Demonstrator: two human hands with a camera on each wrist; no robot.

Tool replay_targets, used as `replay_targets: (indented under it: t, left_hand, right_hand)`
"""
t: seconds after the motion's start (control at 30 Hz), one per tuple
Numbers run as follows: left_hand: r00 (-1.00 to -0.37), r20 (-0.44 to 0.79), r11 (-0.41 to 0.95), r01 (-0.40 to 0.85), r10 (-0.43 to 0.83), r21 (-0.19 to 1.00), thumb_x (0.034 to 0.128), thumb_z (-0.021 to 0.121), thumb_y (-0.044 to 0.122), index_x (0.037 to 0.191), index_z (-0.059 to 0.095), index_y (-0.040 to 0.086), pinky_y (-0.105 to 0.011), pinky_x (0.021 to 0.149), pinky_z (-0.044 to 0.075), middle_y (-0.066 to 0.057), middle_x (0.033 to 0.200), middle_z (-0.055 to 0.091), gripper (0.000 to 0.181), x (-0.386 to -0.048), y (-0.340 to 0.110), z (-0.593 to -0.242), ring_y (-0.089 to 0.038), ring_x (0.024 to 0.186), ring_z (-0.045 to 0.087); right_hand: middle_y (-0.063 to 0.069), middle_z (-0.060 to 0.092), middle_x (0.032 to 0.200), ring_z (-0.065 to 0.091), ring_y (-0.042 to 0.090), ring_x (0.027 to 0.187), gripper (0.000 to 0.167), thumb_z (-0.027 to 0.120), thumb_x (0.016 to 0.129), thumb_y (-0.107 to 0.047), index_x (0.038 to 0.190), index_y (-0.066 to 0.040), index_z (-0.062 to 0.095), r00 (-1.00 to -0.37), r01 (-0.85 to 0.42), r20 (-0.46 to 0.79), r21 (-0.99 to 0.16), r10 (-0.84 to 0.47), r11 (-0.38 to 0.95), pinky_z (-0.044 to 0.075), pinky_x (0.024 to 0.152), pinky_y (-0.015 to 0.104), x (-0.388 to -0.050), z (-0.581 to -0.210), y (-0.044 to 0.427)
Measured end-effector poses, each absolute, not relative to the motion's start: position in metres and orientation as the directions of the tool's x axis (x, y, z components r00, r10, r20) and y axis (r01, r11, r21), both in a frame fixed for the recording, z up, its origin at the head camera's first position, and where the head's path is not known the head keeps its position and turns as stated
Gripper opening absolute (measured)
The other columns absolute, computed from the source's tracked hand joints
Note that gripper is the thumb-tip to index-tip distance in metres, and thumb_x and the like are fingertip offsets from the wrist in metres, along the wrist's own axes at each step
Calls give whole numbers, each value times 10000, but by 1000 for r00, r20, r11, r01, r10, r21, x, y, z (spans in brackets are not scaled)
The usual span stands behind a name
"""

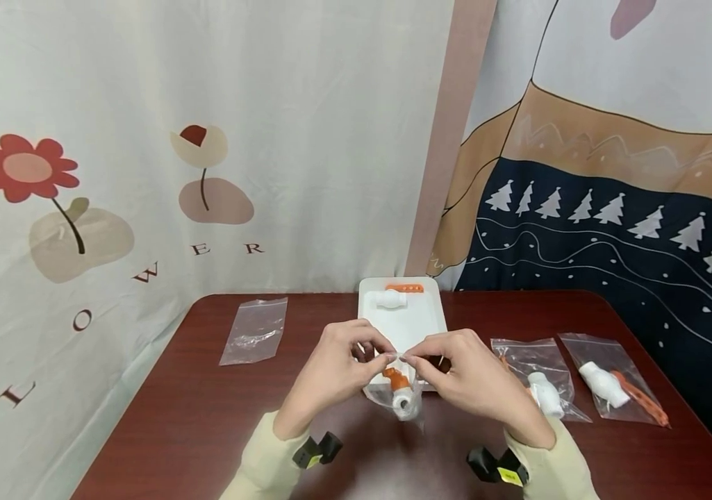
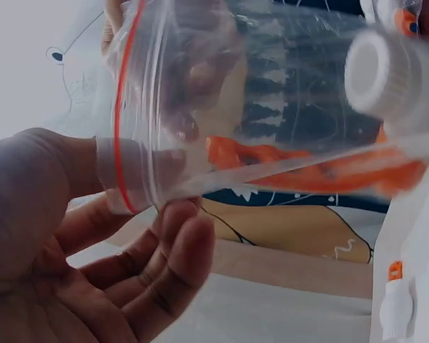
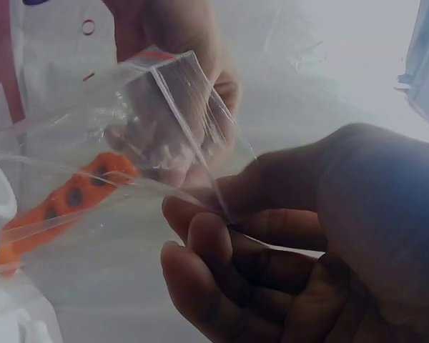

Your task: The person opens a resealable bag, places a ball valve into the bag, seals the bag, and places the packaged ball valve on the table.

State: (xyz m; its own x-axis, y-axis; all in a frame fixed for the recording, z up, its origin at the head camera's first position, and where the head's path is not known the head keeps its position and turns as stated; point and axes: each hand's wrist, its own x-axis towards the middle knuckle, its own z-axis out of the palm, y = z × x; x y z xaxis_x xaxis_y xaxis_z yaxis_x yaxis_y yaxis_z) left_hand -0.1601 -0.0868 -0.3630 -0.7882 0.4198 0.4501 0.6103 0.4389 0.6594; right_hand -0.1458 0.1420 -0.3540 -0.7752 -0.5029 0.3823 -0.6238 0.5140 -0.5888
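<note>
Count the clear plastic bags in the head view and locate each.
4: the left bag, inner right bag and outer right bag on the table; the held bag between left hand and right hand.

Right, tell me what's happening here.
Someone's left grip and right grip pinch the mouth of a zip bag by the near end of a white tray. Inside are an orange strip and a white piece; whether it's sealed, I can't tell. A second strip and second piece lie on the tray. A flat bag lies to the left, two filled bags to the right.
</note>
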Motion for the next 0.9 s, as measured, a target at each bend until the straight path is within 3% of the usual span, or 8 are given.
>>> replay_targets:
  t: [0.17, 0.4, 0.53, 0.63, 0.73, 0.83, 0.9]
  left_hand:
    - [-784, 499, 401, 619, 370, 675, 804, 723, -10, 790, 737, 174, -230, 592, 557, 85, 749, 675, 185, -157, -87, -362, -27, 655, 598]
    - [-829, 504, 381, 560, 243, 736, 784, 648, -55, 761, 712, 166, -223, 508, 523, 51, 626, 667, 232, -155, -84, -360, -42, 529, 588]
    - [-858, 480, 366, 512, 183, 777, 795, 630, -73, 782, 708, 163, -231, 496, 523, 24, 649, 672, 248, -155, -83, -360, -71, 529, 610]
    - [-867, 473, 366, 495, 156, 788, 806, 624, -80, 814, 715, 151, -232, 514, 532, 2, 697, 682, 248, -156, -84, -360, -82, 558, 624]
    - [-869, 477, 381, 488, 130, 785, 807, 623, -83, 834, 725, 134, -223, 524, 526, -3, 710, 678, 241, -157, -86, -359, -84, 564, 613]
    - [-865, 489, 402, 489, 108, 775, 799, 627, -88, 841, 738, 135, -212, 527, 513, 0, 711, 679, 252, -158, -88, -358, -85, 564, 600]
    - [-862, 495, 410, 491, 105, 768, 801, 618, -95, 852, 762, 160, -204, 532, 501, 6, 724, 674, 298, -159, -90, -358, -87, 577, 592]
  right_hand:
    - [-146, 646, 737, 547, -34, 674, 267, 670, 863, 28, 1008, -167, 782, -760, -643, 400, -576, -512, 504, 536, 615, 198, -145, -355, 143]
    - [-133, 599, 784, 557, -22, 688, 299, 675, 825, 85, 886, -202, 614, -738, -670, 440, -562, -511, 484, 534, 619, 204, -144, -357, 141]
    - [-135, 638, 833, 539, -16, 689, 338, 645, 828, 87, 880, -244, 692, -719, -691, 423, -522, -552, 500, 513, 616, 202, -141, -355, 143]
    - [-138, 681, 891, 553, -24, 716, 319, 608, 855, 17, 924, -246, 774, -746, -657, 329, -503, -578, 561, 498, 647, 205, -138, -353, 143]
    - [-188, 675, 891, 561, -33, 716, 180, 647, 919, -163, 925, -269, 793, -781, -610, 242, -494, -576, 620, 484, 654, 202, -136, -353, 141]
    - [-228, 648, 853, 549, -54, 704, 82, 722, 940, -332, 889, -304, 779, -776, -615, 233, -485, -586, 622, 470, 640, 188, -137, -353, 140]
    - [-223, 649, 831, 525, -55, 667, 56, 772, 915, -335, 866, -307, 770, -762, -634, 260, -487, -594, 601, 452, 611, 173, -138, -354, 140]
